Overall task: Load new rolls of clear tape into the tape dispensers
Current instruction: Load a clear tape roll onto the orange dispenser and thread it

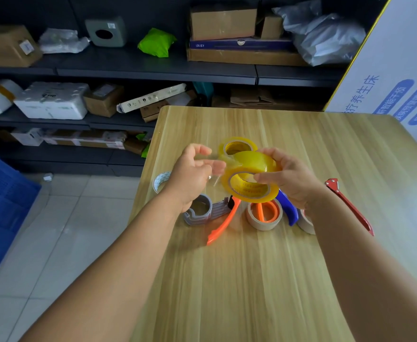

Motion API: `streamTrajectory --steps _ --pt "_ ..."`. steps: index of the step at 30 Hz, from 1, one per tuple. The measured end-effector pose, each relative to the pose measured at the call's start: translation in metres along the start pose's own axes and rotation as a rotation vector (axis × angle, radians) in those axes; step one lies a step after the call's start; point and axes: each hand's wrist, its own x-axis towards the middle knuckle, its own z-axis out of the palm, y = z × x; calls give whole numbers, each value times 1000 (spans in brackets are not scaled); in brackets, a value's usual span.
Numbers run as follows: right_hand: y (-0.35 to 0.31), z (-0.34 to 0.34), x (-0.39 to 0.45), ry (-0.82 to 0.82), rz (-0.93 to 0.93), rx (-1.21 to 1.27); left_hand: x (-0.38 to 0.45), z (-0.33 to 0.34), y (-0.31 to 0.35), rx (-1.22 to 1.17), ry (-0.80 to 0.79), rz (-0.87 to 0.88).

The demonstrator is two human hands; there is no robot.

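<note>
Hands: right (289, 178) grips glossy yellow-tinted tape roll (250, 178)

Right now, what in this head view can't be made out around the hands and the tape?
- Left hand: its fingers are motion-blurred, so whether they pinch a tape end is unclear.
- Blue dispenser: mostly hidden under the right hand and the held tape roll.
- Roll near the table edge: partly covered by the left wrist.
- Print inside the held roll: too small to read.

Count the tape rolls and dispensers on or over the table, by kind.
Yellow-tinted clear rolls: 2
Tan empty-looking cores: 2
White roll: 1
Dispensers: 4, grey, orange, blue, red
Total: 9
</note>
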Motion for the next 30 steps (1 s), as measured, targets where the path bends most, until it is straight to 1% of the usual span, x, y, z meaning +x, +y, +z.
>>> streamTrajectory --steps 3,6,8,12,14,17,19,22,24,26,30 --pt "0 1 2 -2 -9 0 -1 1 1 82 -31 44" --pt "-1 3 3 23 -24 -36 -1 1 4 96 -61 104" --pt "0 3 3 37 -34 -64 -1 1 6 72 -67 134" --pt "0 6 3 57 -58 -106 -3 1 8 -53 -78 96" --pt "-2 8 2 50 -57 -127 -2 1 6 -70 -85 88" --pt "-3 11 0 28 -48 -107 3 0 -2 12 -61 120" --pt "-4 14 0 14 -36 -26 5 -1 -5 80 -40 147" --pt "-3 17 2 35 -46 -44 4 -2 -4 77 -67 172" --pt "-2 18 5 50 -58 -78 5 -6 -4 95 -72 165" --pt "-2 17 6 38 -65 -89 7 -9 -6 148 -61 122" --pt "-3 19 5 -28 -90 -111 12 -8 -8 237 -62 39"
